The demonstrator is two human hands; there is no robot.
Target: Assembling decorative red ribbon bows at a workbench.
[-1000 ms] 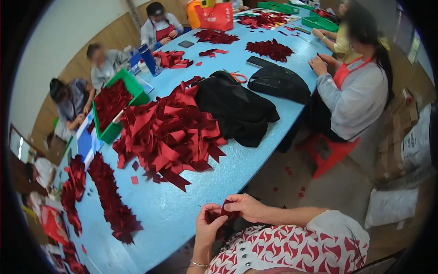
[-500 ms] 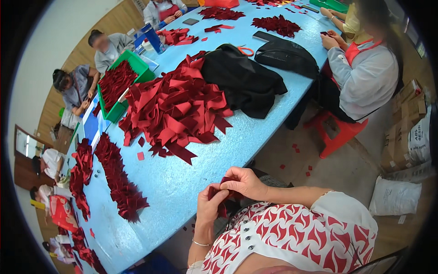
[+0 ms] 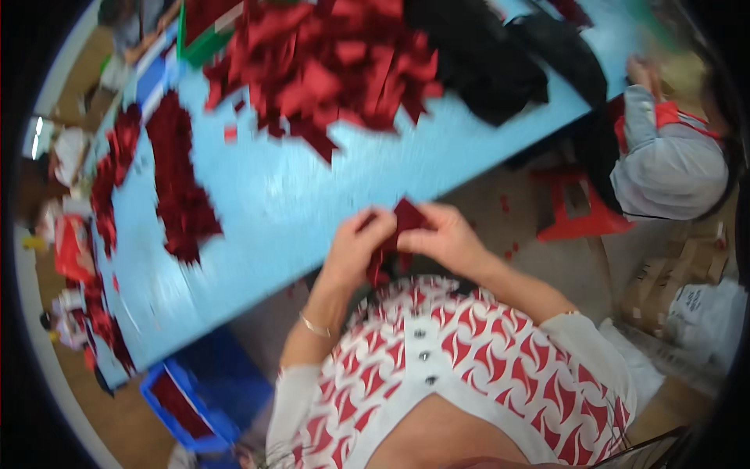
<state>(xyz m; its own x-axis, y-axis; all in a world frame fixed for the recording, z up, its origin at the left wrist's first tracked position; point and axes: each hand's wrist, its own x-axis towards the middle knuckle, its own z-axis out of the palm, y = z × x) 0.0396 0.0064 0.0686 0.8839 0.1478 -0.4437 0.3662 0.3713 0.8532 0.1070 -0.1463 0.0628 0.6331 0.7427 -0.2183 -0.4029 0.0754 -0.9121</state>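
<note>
A dark red ribbon piece is pinched between my two hands, just off the near edge of the blue table. My left hand has its fingers closed on the ribbon's left side, and a strip hangs below them. My right hand grips the other side with thumb and fingers, so a flat pointed part stands up between the hands. Motion blur hides the finer folds. Beyond my hands lies a large heap of red ribbon pieces with notched ends. A long row of gathered dark red ribbons lies to the left.
Black cloth lies right of the heap, near a green bin farther left. A blue crate with red material stands below the table at lower left. At right, a person sits by a red stool; cardboard boxes stand behind.
The view has tipped downward, bringing the blue crate into sight. My hands still hold the ribbon; they are slightly farther apart, and more of it shows between them.
</note>
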